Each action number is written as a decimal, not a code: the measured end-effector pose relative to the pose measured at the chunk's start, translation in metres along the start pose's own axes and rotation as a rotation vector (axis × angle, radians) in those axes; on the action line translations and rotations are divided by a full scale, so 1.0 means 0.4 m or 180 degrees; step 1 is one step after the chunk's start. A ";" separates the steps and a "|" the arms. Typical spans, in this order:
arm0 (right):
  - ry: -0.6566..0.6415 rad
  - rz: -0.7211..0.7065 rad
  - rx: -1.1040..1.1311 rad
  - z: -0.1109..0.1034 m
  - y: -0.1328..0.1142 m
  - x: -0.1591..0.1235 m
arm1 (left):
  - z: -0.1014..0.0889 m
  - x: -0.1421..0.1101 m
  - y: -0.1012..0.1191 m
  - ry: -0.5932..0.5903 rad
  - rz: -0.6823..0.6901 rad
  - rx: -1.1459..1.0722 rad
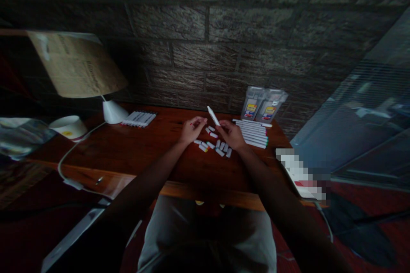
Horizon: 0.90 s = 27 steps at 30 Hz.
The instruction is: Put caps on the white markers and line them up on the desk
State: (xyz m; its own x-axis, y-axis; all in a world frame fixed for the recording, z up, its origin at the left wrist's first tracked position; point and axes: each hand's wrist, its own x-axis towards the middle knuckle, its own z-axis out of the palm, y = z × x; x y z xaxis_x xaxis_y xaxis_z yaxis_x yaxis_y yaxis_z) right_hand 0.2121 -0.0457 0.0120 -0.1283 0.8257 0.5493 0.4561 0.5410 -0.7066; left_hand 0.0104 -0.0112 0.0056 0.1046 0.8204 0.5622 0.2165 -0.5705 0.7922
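Observation:
My right hand (233, 135) is closed around a white marker (212, 115), which tilts up and to the left with its narrow end raised. Just left of it, my left hand (191, 130) has its fingers drawn together. A small red spot shows by those fingers; whether it belongs to a held piece I cannot make out. Several loose marker caps (219, 152), white with coloured ends, lie scattered on the wooden table (141, 149) below and between both hands. Beside my right hand, a row of white markers (254, 133) lies side by side.
Two clear plastic cases (260, 104) stand at the back right, before the stone wall (179, 55). Another row of markers (139, 118) lies left, near a lamp (112, 111). A white bowl-shaped cup (68, 128) and a cable (60, 166) are further left. A pixelated object (301, 175) sits at the right edge.

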 end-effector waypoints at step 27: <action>0.0173 0.0474 -0.0394 -0.007 0.002 0.002 | -0.021 -0.001 -0.040 -0.0680 -0.0447 0.0734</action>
State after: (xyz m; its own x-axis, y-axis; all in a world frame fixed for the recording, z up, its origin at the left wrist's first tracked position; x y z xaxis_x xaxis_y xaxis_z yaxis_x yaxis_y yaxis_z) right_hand 0.2147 -0.0450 0.0129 -0.0051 0.8835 0.4684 0.5717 0.3869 -0.7235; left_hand -0.0015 -0.0027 -0.0054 0.2540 0.8937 0.3698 0.4544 -0.4477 0.7701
